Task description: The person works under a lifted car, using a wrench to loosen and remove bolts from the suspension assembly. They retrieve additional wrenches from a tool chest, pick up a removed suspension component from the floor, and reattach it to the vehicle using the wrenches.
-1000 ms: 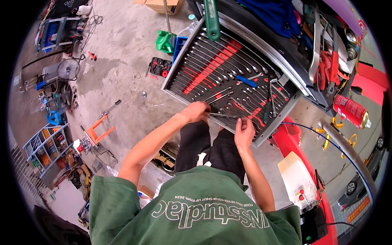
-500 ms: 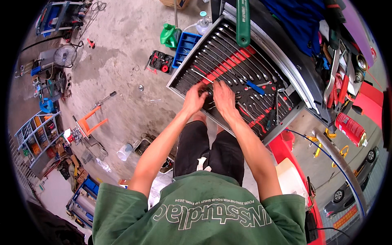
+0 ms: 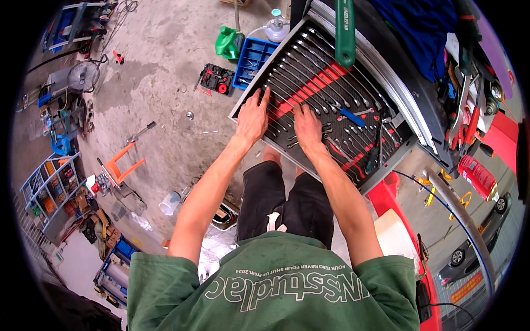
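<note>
An open tool drawer (image 3: 383, 175) holds a fan of combination wrenches in dark foam with red stripes. My left hand (image 3: 253, 118) lies over its left side, fingers stretched and slightly apart. Its fingertips are at the upper end of a slim wrench (image 3: 282, 105) lying in line with the others. At that wrench's lower end is my right hand (image 3: 307, 128), palm down with fingers extended; whether they touch the wrench is hard to tell. Right of this hand lie a blue-handled tool (image 3: 351, 117) and several small wrenches. A dark screwdriver (image 3: 372, 157) rests near the drawer's right edge.
A green-handled tool (image 3: 345, 33) hangs over the drawer's far side. Beyond the left edge stand a blue parts tray (image 3: 238, 81), a black case (image 3: 215, 79) and a green jug (image 3: 227, 42). At right are a red spray can (image 3: 477, 176) and piled hand tools.
The wrench between my hands has gone from lying across the others to lying along them. My left hand has moved up and left with fingers extended; the right has shifted slightly right.
</note>
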`<action>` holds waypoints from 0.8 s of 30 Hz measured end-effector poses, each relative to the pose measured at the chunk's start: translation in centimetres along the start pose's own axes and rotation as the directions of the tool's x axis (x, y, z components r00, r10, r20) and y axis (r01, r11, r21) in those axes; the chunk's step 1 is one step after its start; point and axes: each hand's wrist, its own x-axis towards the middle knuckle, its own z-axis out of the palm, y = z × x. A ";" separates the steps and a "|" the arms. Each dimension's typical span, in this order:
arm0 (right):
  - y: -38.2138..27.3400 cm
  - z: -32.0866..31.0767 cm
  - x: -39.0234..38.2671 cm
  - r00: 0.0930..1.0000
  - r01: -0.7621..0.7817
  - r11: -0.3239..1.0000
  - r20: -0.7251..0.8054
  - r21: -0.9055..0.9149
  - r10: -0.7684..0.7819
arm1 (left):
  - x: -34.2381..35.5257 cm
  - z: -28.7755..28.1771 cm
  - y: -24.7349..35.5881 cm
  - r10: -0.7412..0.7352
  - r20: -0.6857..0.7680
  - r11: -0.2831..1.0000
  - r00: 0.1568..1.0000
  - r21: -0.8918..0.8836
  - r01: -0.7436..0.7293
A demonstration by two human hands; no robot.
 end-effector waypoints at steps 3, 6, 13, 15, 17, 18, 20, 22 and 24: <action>-0.8 0.2 0.5 1.000 -0.010 0.985 -0.002 -0.170 0.010 | 0.1 0.4 0.4 0.003 0.025 0.985 1.000 0.174 -0.007; -2.3 -0.2 0.1 0.993 -0.071 0.996 -0.102 -0.048 0.066 | 0.0 0.5 0.2 -0.026 0.032 0.969 0.999 0.248 0.018; 2.1 -1.9 -7.5 0.809 -0.461 0.842 -0.258 0.281 0.529 | 0.5 0.6 1.4 -0.056 0.088 0.953 0.995 0.301 0.027; 5.1 -2.3 -9.8 0.820 -0.471 0.848 -0.232 0.245 0.523 | 0.5 0.9 1.6 -0.056 0.076 0.957 0.996 0.287 0.032; 7.6 -2.5 -11.0 0.910 -0.335 0.930 -0.203 0.153 0.361 | 0.3 1.2 1.6 -0.041 0.048 0.954 0.998 0.298 0.025; 8.1 -2.9 -11.0 0.930 -0.306 0.935 -0.155 0.180 0.334 | 0.3 1.3 1.7 -0.040 0.049 0.954 0.998 0.299 0.024; 8.9 -3.5 -10.9 0.946 -0.279 0.937 -0.108 0.210 0.306 | 0.2 1.3 1.7 -0.035 0.042 0.951 0.999 0.310 0.020; 9.3 -3.9 -10.5 0.982 -0.169 0.966 -0.050 0.196 0.182 | 0.2 1.5 1.3 -0.028 0.031 0.953 0.999 0.301 0.017; 9.5 -4.3 -10.5 0.987 -0.149 0.973 -0.032 0.174 0.157 | 0.3 1.8 1.1 -0.019 0.021 0.956 1.000 0.292 0.012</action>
